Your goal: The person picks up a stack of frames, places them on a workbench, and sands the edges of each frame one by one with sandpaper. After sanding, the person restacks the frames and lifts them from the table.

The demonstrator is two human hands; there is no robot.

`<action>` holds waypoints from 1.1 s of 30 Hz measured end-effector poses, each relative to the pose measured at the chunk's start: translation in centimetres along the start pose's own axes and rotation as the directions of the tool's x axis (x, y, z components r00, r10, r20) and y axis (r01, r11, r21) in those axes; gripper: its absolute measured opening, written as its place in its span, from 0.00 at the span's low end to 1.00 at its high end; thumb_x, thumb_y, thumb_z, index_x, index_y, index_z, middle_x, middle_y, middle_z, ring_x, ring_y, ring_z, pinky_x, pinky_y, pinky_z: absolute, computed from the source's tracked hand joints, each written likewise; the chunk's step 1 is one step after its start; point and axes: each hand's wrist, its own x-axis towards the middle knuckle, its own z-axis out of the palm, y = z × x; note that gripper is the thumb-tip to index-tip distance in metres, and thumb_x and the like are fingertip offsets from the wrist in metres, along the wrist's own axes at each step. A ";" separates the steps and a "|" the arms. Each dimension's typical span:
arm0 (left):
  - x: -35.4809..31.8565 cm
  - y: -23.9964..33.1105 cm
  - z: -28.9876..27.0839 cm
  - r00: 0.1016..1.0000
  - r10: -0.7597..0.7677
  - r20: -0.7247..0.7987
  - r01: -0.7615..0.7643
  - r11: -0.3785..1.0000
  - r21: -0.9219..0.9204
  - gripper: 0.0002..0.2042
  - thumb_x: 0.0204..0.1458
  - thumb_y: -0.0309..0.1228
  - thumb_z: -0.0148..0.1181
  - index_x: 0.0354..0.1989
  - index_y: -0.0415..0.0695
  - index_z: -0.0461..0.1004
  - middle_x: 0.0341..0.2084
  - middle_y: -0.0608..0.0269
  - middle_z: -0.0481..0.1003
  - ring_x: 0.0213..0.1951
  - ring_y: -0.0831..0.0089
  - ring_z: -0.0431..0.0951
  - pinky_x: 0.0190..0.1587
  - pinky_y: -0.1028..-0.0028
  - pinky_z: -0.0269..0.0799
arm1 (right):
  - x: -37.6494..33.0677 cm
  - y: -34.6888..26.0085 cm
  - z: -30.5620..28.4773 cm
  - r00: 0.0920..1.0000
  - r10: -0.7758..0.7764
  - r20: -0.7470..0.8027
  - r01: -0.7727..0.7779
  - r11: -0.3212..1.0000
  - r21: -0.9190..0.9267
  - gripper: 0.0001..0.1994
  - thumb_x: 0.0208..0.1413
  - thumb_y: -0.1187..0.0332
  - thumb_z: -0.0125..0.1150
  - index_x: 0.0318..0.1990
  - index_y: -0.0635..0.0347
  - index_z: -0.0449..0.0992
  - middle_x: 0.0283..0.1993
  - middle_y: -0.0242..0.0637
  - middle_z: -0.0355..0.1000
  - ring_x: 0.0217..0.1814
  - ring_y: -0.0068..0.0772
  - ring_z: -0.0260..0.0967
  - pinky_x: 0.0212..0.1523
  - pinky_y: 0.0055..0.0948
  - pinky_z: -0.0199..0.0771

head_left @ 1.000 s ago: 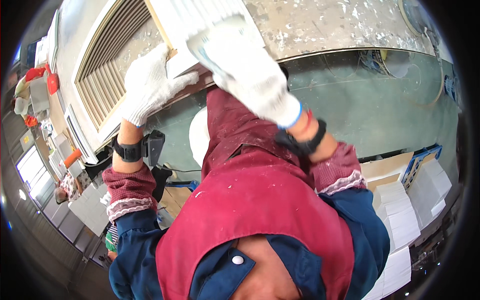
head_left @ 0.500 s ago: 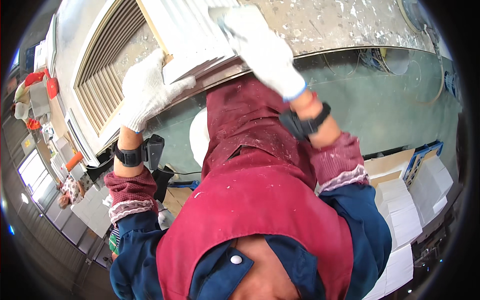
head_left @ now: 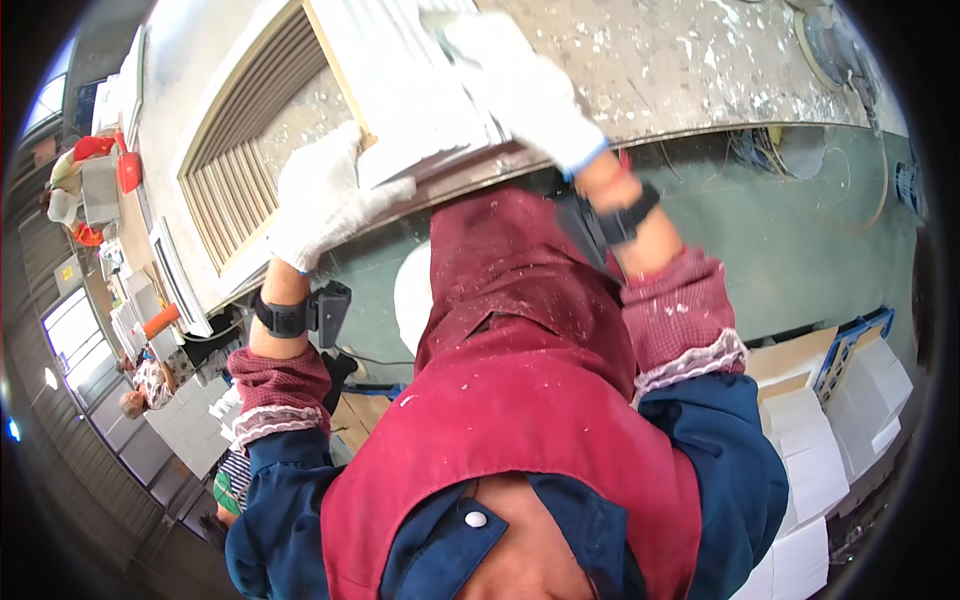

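One gloved left hand [head_left: 322,200], open with its thumb spread wide, lies at the near left corner of a white panel [head_left: 385,70] on a paint-flecked workbench [head_left: 680,75]. The gloved right hand [head_left: 535,100], blurred, is over the panel's right side; whether it grips anything cannot be told. A slatted frame [head_left: 235,195] lies just left of the panel. Green floor [head_left: 730,230] spreads below the bench, with white sheets [head_left: 805,450] stacked at right and a co-worker [head_left: 150,385] at far left, near bright windows [head_left: 78,335].
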 end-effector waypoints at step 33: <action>0.5 -0.1 -0.7 0.995 0.010 0.097 0.003 0.991 -0.133 0.23 0.37 0.48 0.71 0.33 0.42 0.74 0.29 0.52 0.78 0.34 0.52 0.80 0.37 0.60 0.75 | 11.2 -1.5 1.3 0.906 -0.390 0.165 0.377 0.920 0.104 0.22 0.59 0.66 0.59 0.62 0.56 0.71 0.63 0.45 0.69 0.67 0.41 0.65 0.68 0.32 0.63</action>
